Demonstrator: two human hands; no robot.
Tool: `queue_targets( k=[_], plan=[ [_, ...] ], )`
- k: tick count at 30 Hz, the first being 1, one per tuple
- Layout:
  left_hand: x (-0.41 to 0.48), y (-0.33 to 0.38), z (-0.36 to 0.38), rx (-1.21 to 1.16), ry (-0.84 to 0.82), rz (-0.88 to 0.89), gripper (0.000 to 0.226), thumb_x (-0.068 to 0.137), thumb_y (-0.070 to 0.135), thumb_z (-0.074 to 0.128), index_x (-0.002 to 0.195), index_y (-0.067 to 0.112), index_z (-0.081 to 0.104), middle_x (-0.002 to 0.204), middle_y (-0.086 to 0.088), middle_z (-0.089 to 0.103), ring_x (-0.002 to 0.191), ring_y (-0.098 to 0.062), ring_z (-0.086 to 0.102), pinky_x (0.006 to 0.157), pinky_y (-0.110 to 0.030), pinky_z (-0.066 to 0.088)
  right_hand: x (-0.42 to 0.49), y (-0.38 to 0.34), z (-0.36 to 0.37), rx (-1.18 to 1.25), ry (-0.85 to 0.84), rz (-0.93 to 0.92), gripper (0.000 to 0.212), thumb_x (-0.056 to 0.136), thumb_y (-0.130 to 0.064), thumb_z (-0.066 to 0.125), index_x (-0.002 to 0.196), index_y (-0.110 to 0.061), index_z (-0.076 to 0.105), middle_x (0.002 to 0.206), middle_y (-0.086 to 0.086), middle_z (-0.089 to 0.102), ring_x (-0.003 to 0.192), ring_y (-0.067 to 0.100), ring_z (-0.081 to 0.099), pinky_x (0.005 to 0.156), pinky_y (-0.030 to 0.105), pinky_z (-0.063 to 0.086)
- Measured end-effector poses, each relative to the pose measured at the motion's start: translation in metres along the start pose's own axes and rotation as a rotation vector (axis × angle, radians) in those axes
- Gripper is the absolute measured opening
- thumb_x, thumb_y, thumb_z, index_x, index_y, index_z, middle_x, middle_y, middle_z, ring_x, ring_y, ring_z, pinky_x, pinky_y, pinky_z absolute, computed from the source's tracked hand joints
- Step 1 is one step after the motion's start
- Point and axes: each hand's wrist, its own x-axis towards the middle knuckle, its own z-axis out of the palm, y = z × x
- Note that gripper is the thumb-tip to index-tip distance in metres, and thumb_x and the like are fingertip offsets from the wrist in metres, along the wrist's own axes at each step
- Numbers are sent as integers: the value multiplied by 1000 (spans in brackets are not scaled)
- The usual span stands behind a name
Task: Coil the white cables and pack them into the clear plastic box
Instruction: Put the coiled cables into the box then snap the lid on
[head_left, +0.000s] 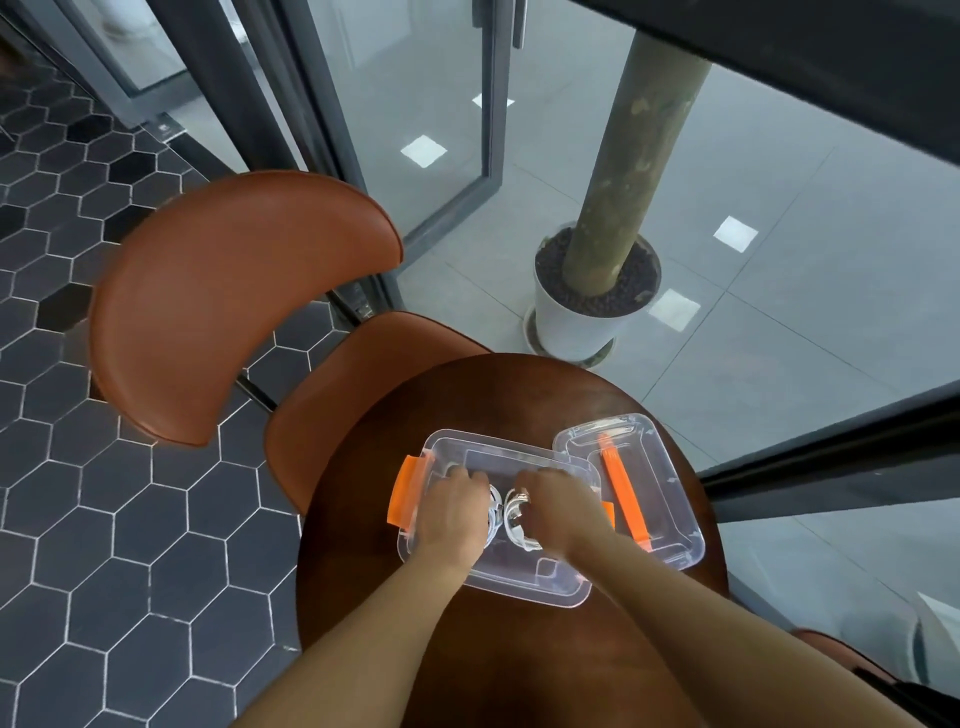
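A clear plastic box (519, 582) with orange side latches (404, 492) sits on a round dark wooden table (467, 405). Both my hands reach down into it. My left hand (451, 512) presses on one coiled white cable (494, 512), most of which it hides. My right hand (558, 512) grips a second coiled white cable (517, 519) beside the first. The two coils lie close together in the middle of the box. The clear lid (660, 467) with an orange handle (621, 488) lies to the right, partly under the box's edge.
A brown leather chair (234, 306) stands at the table's far left. A white plant pot (576, 322) with a thick trunk stands on the grey floor behind glass panels. Dark hexagon tiles cover the floor on the left.
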Motion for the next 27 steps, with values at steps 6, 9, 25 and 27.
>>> queue_targets(
  k=[6,9,25,27],
  plan=[
    [-20,12,-40,-110,119,37,38,97,22,60,135,25,56,134,1,60,112,-19,66,88,-28,55,-34,6,-33,310,182,88,22,90,-17,56,105,-21,72,100,-1,77,88,18,70,78,29,54],
    [-30,29,-57,-133,186,104,37,100,27,55,136,24,55,133,2,61,111,-17,65,89,-26,52,-55,21,-43,390,181,212,24,91,-22,57,112,-23,69,103,-4,76,91,16,70,81,29,55],
    [60,126,-54,-32,57,293,24,96,27,57,114,17,66,110,-6,65,98,-25,61,79,-38,53,-122,135,19,825,162,949,13,79,-29,64,90,-24,65,75,-2,73,68,20,72,74,43,63],
    [77,134,-45,38,-22,297,27,96,29,56,117,15,64,113,-8,63,103,-28,60,82,-41,51,-116,141,29,838,111,993,16,78,-32,62,86,-19,61,65,-1,72,62,20,73,75,42,62]
  ],
)
